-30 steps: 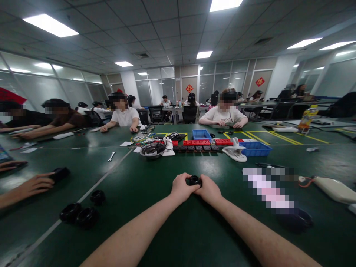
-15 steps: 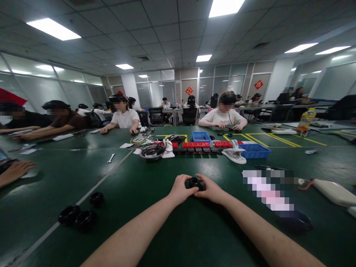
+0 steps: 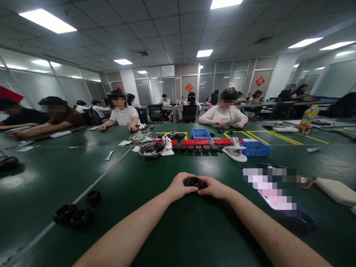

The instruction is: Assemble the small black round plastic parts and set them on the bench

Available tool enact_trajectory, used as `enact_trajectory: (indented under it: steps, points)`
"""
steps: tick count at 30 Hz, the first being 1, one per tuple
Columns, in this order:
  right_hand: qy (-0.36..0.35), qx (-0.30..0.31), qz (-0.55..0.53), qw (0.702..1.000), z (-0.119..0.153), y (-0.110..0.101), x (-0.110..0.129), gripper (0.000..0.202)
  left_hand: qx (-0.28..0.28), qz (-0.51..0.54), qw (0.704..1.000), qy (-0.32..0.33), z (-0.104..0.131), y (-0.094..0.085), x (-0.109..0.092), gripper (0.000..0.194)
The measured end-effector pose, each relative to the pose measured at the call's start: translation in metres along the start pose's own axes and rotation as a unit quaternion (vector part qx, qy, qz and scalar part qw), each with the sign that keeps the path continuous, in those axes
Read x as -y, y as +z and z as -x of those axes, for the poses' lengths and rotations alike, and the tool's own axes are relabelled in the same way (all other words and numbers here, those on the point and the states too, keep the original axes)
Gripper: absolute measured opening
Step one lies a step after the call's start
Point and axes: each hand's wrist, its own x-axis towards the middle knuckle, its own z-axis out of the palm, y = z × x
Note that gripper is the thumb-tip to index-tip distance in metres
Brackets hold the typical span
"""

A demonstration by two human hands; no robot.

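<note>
Between my hands, low over the green table [image 3: 194, 233], is a black ring-shaped part [image 3: 195, 182] with a round opening facing up. My left hand [image 3: 180, 186] is closed on its left side, thumb in front and fingers behind. From the other side my right hand [image 3: 213, 186] grips it, the thumb near my left thumb. Its lower part is covered by my fingers, so I cannot tell whether it touches the table. To the left lie three similar black rings: a smaller one [image 3: 94, 198] and two larger ones, one [image 3: 65, 214] beside the other [image 3: 82, 218].
Ahead stand a bowl of cables [image 3: 151, 150], a white clamp [image 3: 236, 151], red strips [image 3: 196, 142] and blue trays [image 3: 256, 149]. A wrench [image 3: 109, 155] lies left. A phone-like object [image 3: 271, 193] and a white power bank [image 3: 335, 190] lie right. Co-workers sit across the table.
My hands still hold the black part, turned slightly, with my right hand a little further right. A co-worker's hand at the far left has gone from view. The camera has tilted slightly.
</note>
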Motion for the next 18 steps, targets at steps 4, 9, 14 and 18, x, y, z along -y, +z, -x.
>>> enact_trajectory:
  steps: [4,9,14,18]
  points:
    - [0.000,0.033,-0.023,0.999,-0.0001,-0.0017,0.0002,0.044,0.060,0.055,0.997,-0.016,-0.0020,-0.0037,0.0024,0.044]
    - [0.026,0.040,-0.023,0.999,0.0013,-0.0009,-0.0026,0.035,0.084,0.065,0.994,-0.025,-0.0022,-0.0069,-0.0001,0.046]
    - [0.030,0.033,-0.028,0.999,0.0014,0.0010,-0.0046,0.034,0.074,0.064,0.995,-0.037,-0.0011,-0.0051,-0.0018,0.046]
    - [0.028,0.021,-0.024,0.999,0.0017,0.0021,-0.0038,0.031,0.062,0.062,0.995,-0.039,-0.0002,-0.0018,0.0012,0.047]
